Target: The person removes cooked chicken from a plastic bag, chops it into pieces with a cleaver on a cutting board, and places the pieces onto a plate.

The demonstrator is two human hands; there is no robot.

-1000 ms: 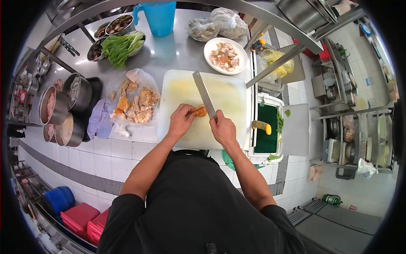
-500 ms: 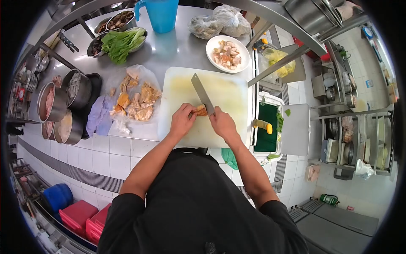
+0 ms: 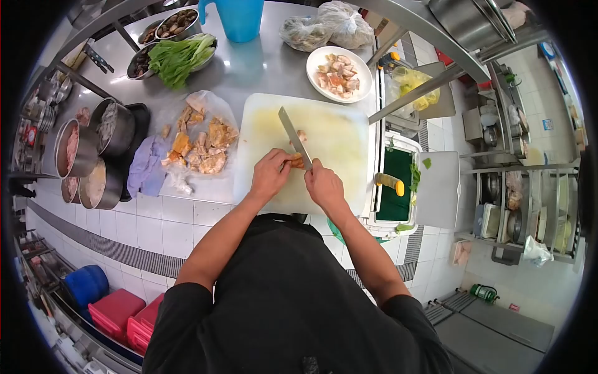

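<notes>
On the white cutting board (image 3: 336,134), near its front edge, the left hand (image 3: 269,174) pins a small orange-brown piece of meat (image 3: 296,161), fingers curled down on it. The right hand (image 3: 323,185) sits just beside it, fingers clenched round the handle of a cleaver (image 3: 294,137), w/ the blade angled up-left across the board and its edge touching the meat. One cut bit (image 3: 302,134) lies just right of the blade. Left of the board, on the steel worktop (image 3: 261,68), a clear plastic bag (image 3: 198,140) carries more brown chunks, next to a lilac cloth (image 3: 146,168). Behind the board: a white plate (image 3: 339,73) of cut pieces, a bowl of greens (image 3: 177,59), a blue jug (image 3: 238,19) (top cropped). Steel pots (image 3: 93,156) stand at far left.
</notes>
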